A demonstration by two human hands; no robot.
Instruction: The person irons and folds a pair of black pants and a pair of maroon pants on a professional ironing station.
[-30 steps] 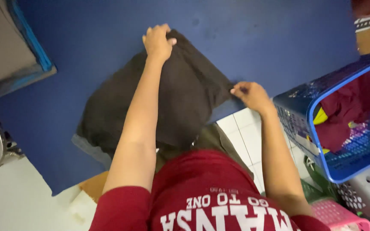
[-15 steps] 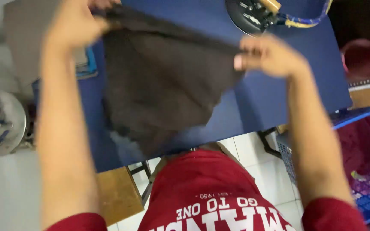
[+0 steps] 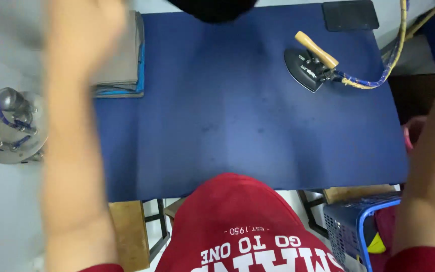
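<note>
Both my arms are raised and heavily blurred. My left hand (image 3: 84,27) is a smear near the top left, above a stack of folded cloth, and its fingers cannot be made out. My right forearm (image 3: 429,166) runs up the right edge and the hand leaves the frame at the top right. Only the lower edge of a dark garment (image 3: 212,7) shows at the top centre, lifted off the blue ironing table (image 3: 237,116). Whether my left hand grips it is hidden by blur.
A black iron with a wooden handle (image 3: 310,63) rests at the table's far right, its blue-yellow cord trailing right. A black pad (image 3: 351,15) lies behind it. Folded cloth (image 3: 122,60) sits far left, a round metal fitting (image 3: 11,128) beside it. A blue basket (image 3: 363,226) stands lower right.
The dark garment went from lying on the table to held up in both hands, and is now raised almost out of view. The view shifted, revealing the iron.
</note>
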